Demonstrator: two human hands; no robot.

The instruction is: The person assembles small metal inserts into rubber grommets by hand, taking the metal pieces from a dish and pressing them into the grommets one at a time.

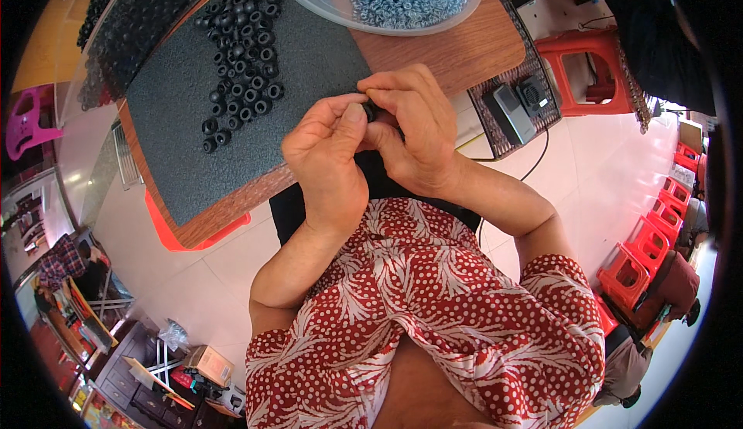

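One wood-grain counter [457,57] runs across the top, with a dark grey mat [174,138] over its left part. Pretty crowded up there: a clear box [147,30] packed with black bits sits at the far left edge, and a round tub [410,31] of bluish beads takes up the far side. Off to the right there's a red stool [579,44].

Left grip [329,150] and right grip [418,131] meet at the counter's near edge. To their right, a grey device [513,115] lies on a dark patterned surface [494,131]. Loose black rings [251,49] are bunched on the mat, left of the fingers, and both grips are pinched on one small black piece [370,110].

Hard-to-see stuff: box and tub get cut off up top, another red stool [172,231] is mostly hidden under the counter's near left corner, and the fingers cover most of that piece, so can't make out its shape.
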